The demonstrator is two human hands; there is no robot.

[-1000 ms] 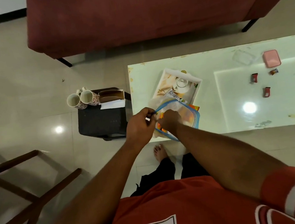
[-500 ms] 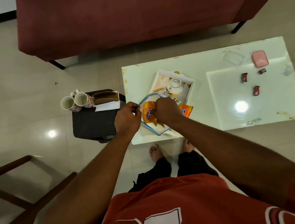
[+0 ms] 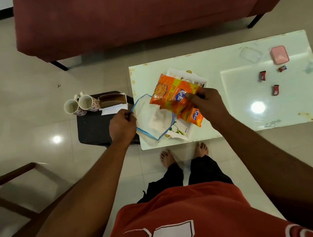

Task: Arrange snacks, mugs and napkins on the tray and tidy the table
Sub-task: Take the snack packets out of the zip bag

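Right hand (image 3: 207, 103) gripping snack packets (image 3: 174, 96) | left hand (image 3: 122, 125) pinching bag (image 3: 151, 117)

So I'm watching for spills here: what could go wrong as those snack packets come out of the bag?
The right hand pinches the orange snack packets by one end, so the lower one may slip. The zip bag, held only by the left hand, hangs over the table edge. Both mugs sit at the stool's edge.

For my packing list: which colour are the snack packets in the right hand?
Orange with yellow, seen in the head view: snack packets, right hand.
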